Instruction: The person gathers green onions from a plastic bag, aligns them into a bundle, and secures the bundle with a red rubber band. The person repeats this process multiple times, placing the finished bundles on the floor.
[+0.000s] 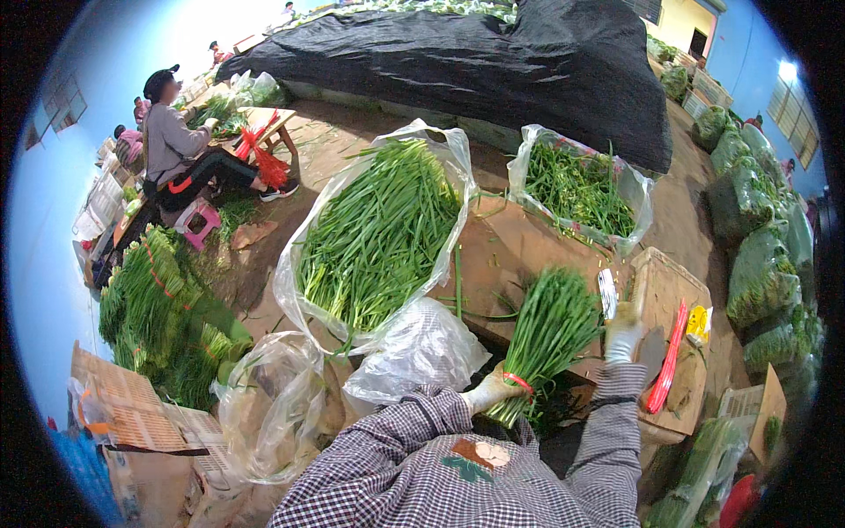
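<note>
My left hand, in a pale glove, grips the lower stems of a bunch of garlic chives. A red tie goes around the bunch just above the stem ends. The leaves fan up and away from me. My right hand, also gloved, is closed on a knife with a broad, shiny blade that points away from me; its handle is mostly hidden by the fingers. This hand is beside the left edge of a wooden bench. On the bench lie a bundle of red plastic ties and a yellow-and-white packet.
A large plastic bag of loose chives stands ahead, a smaller lined container of trimmings beyond. Tied bunches pile up at left. Filled bags line the right. Another person sits far left; black netting hangs behind.
</note>
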The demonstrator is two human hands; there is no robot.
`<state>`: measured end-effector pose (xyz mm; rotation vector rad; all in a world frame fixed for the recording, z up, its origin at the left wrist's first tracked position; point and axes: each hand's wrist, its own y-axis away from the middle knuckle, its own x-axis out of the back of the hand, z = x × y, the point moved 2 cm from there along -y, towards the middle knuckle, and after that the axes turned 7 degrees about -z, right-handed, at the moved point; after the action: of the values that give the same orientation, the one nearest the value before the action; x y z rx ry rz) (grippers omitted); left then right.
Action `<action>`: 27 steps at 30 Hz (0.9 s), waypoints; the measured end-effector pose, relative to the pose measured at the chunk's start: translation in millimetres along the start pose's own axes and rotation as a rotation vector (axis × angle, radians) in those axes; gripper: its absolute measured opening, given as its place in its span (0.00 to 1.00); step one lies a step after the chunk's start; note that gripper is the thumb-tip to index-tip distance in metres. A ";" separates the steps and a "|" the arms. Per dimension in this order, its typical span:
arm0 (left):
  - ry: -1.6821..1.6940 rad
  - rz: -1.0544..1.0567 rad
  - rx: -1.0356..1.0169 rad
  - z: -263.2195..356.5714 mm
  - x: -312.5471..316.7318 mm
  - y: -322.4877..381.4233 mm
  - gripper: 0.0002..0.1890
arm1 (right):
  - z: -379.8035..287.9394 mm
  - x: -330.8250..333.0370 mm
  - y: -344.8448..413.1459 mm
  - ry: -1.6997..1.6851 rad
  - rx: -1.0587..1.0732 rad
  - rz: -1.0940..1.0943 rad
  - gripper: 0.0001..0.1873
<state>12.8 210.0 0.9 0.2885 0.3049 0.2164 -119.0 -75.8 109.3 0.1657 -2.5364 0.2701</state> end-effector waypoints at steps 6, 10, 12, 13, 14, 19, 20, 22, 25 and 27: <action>0.226 -0.115 0.021 13.0 -4.2 -2.4 0.37 | 13.2 6.4 109.1 0.826 0.603 -0.690 0.29; 0.131 -0.165 0.002 51.2 -6.7 6.8 0.17 | 37.1 -12.2 74.1 0.774 0.840 -0.414 0.12; 0.229 -0.196 0.267 67.7 5.4 17.9 0.15 | 51.3 9.2 13.7 0.406 0.446 -0.347 0.13; 0.359 -0.373 0.165 78.8 5.8 19.2 0.13 | 50.9 24.1 -12.6 0.866 0.509 -0.176 0.13; 0.444 -0.358 0.258 82.4 12.4 27.0 0.15 | 54.0 47.8 -32.8 0.918 0.108 -0.176 0.12; 0.606 -0.204 0.198 78.5 3.6 32.4 0.21 | -8.5 57.7 25.7 0.550 0.251 -0.337 0.16; 0.560 -0.166 0.188 73.4 -2.3 31.4 0.20 | -15.6 42.6 61.8 0.371 0.170 -0.569 0.18; 0.529 -0.136 0.147 63.3 -11.3 30.3 0.20 | -19.3 3.9 138.7 -0.016 -0.379 -1.150 0.22; 0.366 -0.242 0.093 49.2 -9.8 33.9 0.28 | -18.9 -45.7 199.4 -0.865 -0.835 -1.030 0.22; 0.268 -0.278 0.067 42.8 1.9 29.8 0.34 | -13.4 -65.4 206.2 -0.899 -0.809 -0.825 0.18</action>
<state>23.6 227.8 48.7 0.2799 0.6133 -0.0304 -94.2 131.5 51.3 1.1503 -2.8471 -1.3904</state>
